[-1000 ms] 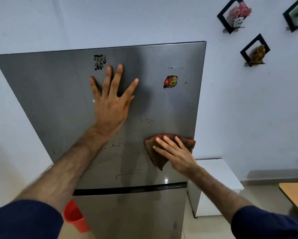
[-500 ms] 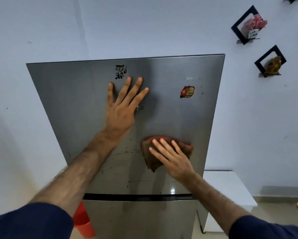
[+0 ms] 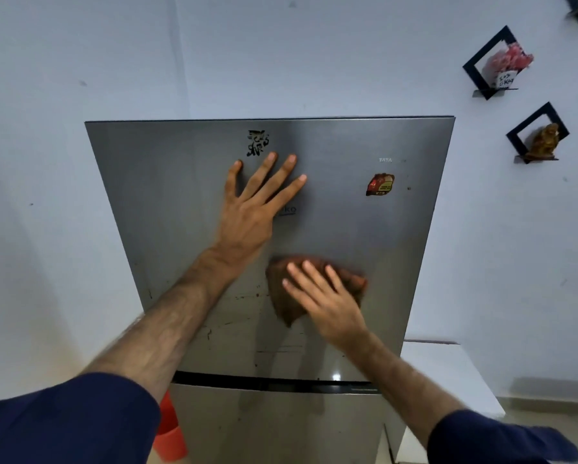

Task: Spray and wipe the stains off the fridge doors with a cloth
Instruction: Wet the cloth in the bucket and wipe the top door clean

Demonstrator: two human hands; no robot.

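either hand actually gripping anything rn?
No grip. Right hand presses the brown cloth flat against the upper fridge door; left hand lies flat on it.

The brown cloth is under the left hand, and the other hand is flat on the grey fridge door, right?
Not quite: the head view shows the brown cloth pressed under the right hand, not the left. The left hand is the one lying flat, fingers spread, on the grey fridge door.

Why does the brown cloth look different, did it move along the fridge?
Yes. The cloth slid left, away from the upper door's right edge.
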